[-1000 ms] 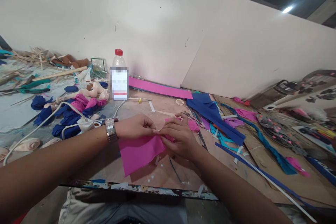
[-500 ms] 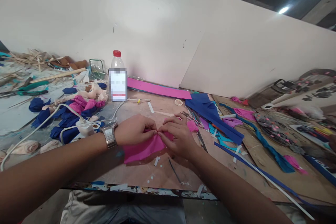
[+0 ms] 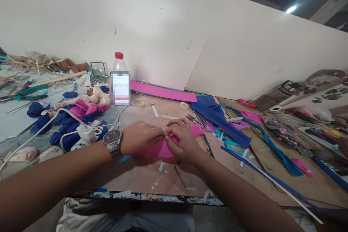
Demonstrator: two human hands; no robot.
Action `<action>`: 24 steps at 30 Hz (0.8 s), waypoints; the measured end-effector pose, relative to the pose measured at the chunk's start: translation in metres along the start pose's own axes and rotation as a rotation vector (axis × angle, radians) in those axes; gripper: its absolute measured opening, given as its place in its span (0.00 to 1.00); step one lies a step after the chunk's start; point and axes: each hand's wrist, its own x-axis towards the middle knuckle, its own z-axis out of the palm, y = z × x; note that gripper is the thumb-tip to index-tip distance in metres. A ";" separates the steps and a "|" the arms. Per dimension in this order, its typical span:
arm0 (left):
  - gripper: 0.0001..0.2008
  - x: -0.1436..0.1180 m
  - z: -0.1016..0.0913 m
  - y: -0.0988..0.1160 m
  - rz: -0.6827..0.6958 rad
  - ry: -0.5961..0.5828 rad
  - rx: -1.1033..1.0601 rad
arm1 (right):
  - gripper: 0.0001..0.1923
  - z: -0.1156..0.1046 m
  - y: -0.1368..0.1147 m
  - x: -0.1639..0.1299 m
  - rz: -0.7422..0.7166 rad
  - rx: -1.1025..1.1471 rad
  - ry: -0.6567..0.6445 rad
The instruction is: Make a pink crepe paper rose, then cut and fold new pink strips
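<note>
Both hands pinch pink paper (image 3: 160, 149) | left hand (image 3: 138, 137), right hand (image 3: 181, 142) closed | sheet now bunched smaller than before

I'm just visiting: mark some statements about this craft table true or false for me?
1. Both hands, left hand and right hand, pinch the pink piece. True.
2. The watch sits on the right wrist. False: it is on the left wrist.
3. The bottle has a blue cap. False: the cap is red.
4. A white cable runs across the blue and pink rolled pieces. True.
5. The bottle lies on its side. False: it stands upright.
</note>
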 end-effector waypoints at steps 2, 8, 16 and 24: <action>0.14 0.000 0.000 -0.001 -0.012 -0.009 -0.016 | 0.03 0.000 0.001 0.000 0.001 0.013 0.010; 0.13 0.002 -0.005 0.000 -0.103 -0.032 -0.102 | 0.03 -0.001 0.002 0.000 0.002 0.012 0.021; 0.13 0.003 -0.011 -0.001 -0.106 -0.080 -0.283 | 0.03 -0.004 -0.002 0.001 0.031 0.069 -0.001; 0.17 0.003 -0.011 -0.006 -0.117 -0.132 -0.369 | 0.04 -0.001 0.002 0.001 -0.003 0.046 0.026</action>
